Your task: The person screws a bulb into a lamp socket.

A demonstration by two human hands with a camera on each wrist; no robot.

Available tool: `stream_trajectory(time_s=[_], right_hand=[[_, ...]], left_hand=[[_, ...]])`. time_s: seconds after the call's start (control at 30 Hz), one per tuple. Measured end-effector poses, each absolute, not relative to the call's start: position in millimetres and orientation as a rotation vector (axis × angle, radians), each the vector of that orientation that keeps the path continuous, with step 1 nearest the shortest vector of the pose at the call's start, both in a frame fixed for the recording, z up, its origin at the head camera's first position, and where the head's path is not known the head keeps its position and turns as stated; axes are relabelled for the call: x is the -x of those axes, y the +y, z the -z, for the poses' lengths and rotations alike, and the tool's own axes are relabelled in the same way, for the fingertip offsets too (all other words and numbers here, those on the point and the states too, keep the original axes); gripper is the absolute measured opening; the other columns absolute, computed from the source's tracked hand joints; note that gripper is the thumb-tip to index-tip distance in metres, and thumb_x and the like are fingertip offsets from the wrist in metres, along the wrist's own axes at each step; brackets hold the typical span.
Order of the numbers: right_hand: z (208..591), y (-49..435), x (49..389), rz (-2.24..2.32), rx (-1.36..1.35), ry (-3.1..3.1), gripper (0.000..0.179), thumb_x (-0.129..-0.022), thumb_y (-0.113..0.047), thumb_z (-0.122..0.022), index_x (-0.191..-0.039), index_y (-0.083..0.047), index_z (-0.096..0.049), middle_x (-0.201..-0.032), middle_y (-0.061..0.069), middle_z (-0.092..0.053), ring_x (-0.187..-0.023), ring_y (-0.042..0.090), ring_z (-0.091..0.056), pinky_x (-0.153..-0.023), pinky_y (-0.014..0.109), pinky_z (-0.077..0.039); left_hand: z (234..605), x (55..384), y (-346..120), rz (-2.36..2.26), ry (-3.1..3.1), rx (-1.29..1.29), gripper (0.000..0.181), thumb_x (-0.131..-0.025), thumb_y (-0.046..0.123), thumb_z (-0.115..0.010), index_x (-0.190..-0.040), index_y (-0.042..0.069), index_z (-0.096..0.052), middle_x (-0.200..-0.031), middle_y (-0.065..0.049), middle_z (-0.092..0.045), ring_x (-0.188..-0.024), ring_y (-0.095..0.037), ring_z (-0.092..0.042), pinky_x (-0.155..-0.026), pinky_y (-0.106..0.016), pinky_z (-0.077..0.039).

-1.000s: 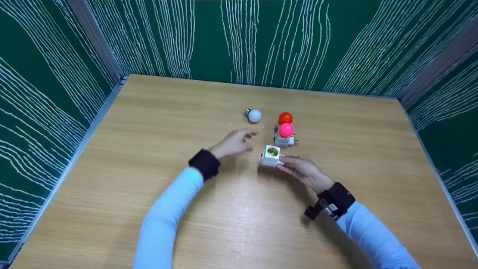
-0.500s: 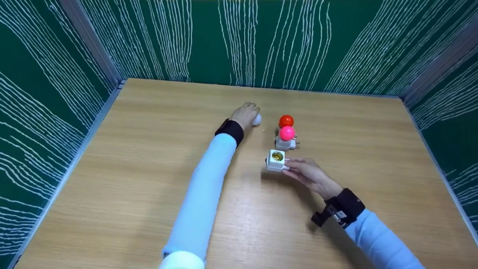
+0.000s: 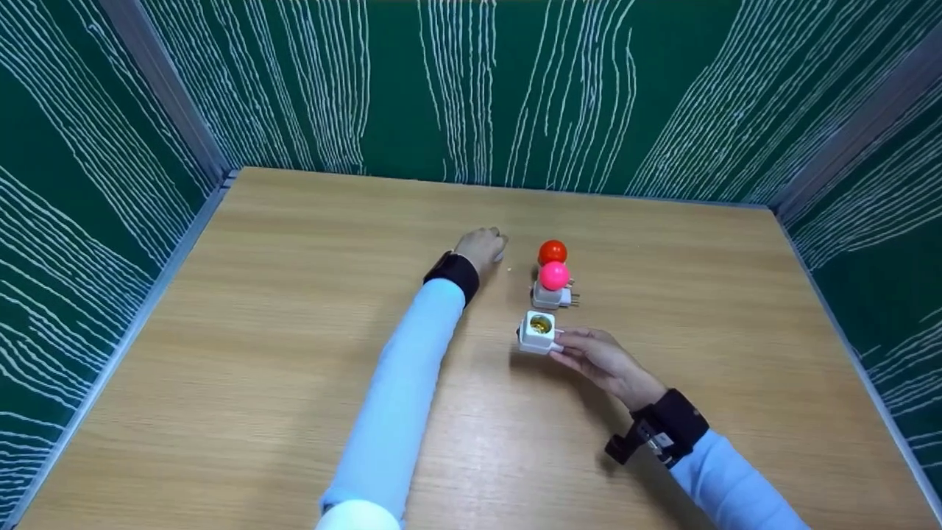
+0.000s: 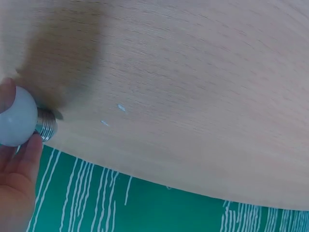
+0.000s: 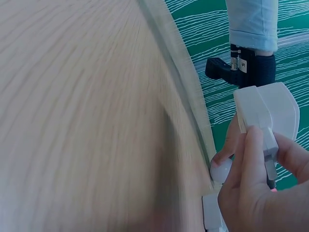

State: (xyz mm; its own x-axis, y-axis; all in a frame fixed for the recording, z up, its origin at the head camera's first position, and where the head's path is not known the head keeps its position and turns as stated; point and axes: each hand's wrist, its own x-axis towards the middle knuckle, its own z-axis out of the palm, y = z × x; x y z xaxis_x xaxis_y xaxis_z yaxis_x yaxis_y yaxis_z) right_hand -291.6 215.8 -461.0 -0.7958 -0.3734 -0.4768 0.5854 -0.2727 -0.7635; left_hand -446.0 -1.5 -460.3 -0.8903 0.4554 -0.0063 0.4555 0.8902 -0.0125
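My left hand (image 3: 480,249) pinches a white light bulb (image 4: 18,118) between thumb and fingers, low over the table; its metal screw base sticks out past the fingertips in the left wrist view. The head view hides most of that bulb behind the hand. With its fingertips, my right hand (image 3: 607,366) holds a white plug-in lamp socket (image 3: 536,335) by its plug side. The threaded brass opening of the socket faces up with no bulb in it. Just beyond stand a red bulb (image 3: 553,252) and a pink bulb (image 3: 554,276), the pink one in a white plug-in socket (image 3: 547,296).
The wooden table (image 3: 294,353) is enclosed by green panels (image 3: 401,88) with white wavy lines at the back and sides. Small pale flecks (image 4: 120,107) lie on the table near the left hand. Metal prongs jut rightward from the standing socket.
My left hand has reached forward to the white bulb and taken hold of it. My right hand still holds the socket in nearly the same place.
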Motion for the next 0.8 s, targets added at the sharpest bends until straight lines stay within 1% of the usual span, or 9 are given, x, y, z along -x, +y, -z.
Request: stream_trajectory(time_s=[0.07,0.23,0.37,0.47,0.53,0.6,0.67,0.8], right_hand=[[462.7,215.0,288.6,2.093,-0.280,1.380,0.018,-0.082,-0.002,-0.064,-0.099,-0.002,-0.059,-0.096,0.011,-0.065,-0.089,0.018,-0.064,-0.085,0.023,-0.052],[465.8,212.7,283.9,2.057,-0.306,1.371,0.030,-0.082,-0.002,-0.064,-0.109,0.000,-0.049,-0.096,0.011,-0.064,-0.089,0.018,-0.064,-0.086,0.023,-0.051],[464.3,211.1,287.0,2.041,-0.315,1.390,0.035,-0.083,-0.003,-0.064,-0.113,0.003,-0.047,-0.096,0.011,-0.064,-0.089,0.018,-0.064,-0.086,0.023,-0.051],[461.1,209.4,291.2,2.042,-0.308,1.418,0.038,-0.082,-0.004,-0.065,-0.114,0.003,-0.048,-0.098,0.011,-0.063,-0.090,0.018,-0.064,-0.087,0.023,-0.051],[459.4,208.0,293.6,2.046,-0.308,1.427,0.039,-0.081,-0.004,-0.065,-0.115,0.002,-0.047,-0.099,0.011,-0.062,-0.090,0.017,-0.064,-0.088,0.023,-0.050],[457.0,207.2,292.6,2.052,-0.299,1.435,0.037,-0.082,-0.004,-0.064,-0.115,0.002,-0.047,-0.100,0.011,-0.062,-0.089,0.017,-0.064,-0.087,0.023,-0.050],[455.1,206.1,291.2,2.065,-0.297,1.437,0.032,-0.084,-0.003,-0.062,-0.112,0.001,-0.050,-0.099,0.011,-0.062,-0.088,0.017,-0.064,-0.086,0.023,-0.051],[451.3,203.1,287.3,2.087,-0.260,1.438,0.015,-0.085,-0.001,-0.060,-0.100,-0.001,-0.058,-0.093,0.010,-0.064,-0.083,0.016,-0.065,-0.082,0.022,-0.052]], left_hand=[[462.0,442.0,-2.7,0.038,3.046,-0.725,0.030,-0.090,0.005,-0.049,-0.117,0.010,-0.059,-0.114,-0.010,-0.059,-0.099,-0.022,-0.057,-0.085,-0.030,-0.051],[465.4,432.5,-7.3,0.006,3.060,-0.697,0.028,-0.091,0.009,-0.050,-0.117,0.009,-0.059,-0.115,-0.010,-0.059,-0.102,-0.021,-0.057,-0.087,-0.029,-0.051],[457.6,430.2,-12.8,-0.209,3.064,-0.643,0.032,-0.088,0.012,-0.058,-0.119,0.006,-0.058,-0.119,-0.011,-0.056,-0.106,-0.023,-0.056,-0.092,-0.031,-0.049],[443.1,430.2,-17.6,-0.414,3.017,-0.582,0.039,-0.084,0.014,-0.063,-0.122,0.005,-0.056,-0.119,-0.011,-0.055,-0.108,-0.023,-0.054,-0.095,-0.033,-0.046],[430.6,428.8,-21.0,-0.582,2.953,-0.534,0.042,-0.083,0.014,-0.064,-0.123,0.005,-0.055,-0.119,-0.011,-0.056,-0.109,-0.022,-0.054,-0.097,-0.034,-0.044],[416.0,422.1,-24.5,-0.764,2.872,-0.482,0.043,-0.083,0.016,-0.065,-0.124,0.005,-0.054,-0.119,-0.010,-0.057,-0.108,-0.021,-0.053,-0.098,-0.034,-0.043],[400.3,413.7,-28.4,-0.932,2.775,-0.433,0.045,-0.083,0.019,-0.066,-0.124,0.006,-0.054,-0.119,-0.009,-0.057,-0.107,-0.020,-0.052,-0.096,-0.033,-0.043],[371.4,394.0,-35.4,-1.174,2.611,-0.405,0.043,-0.083,0.023,-0.066,-0.121,0.006,-0.057,-0.117,-0.008,-0.059,-0.102,-0.018,-0.054,-0.089,-0.030,-0.047]])
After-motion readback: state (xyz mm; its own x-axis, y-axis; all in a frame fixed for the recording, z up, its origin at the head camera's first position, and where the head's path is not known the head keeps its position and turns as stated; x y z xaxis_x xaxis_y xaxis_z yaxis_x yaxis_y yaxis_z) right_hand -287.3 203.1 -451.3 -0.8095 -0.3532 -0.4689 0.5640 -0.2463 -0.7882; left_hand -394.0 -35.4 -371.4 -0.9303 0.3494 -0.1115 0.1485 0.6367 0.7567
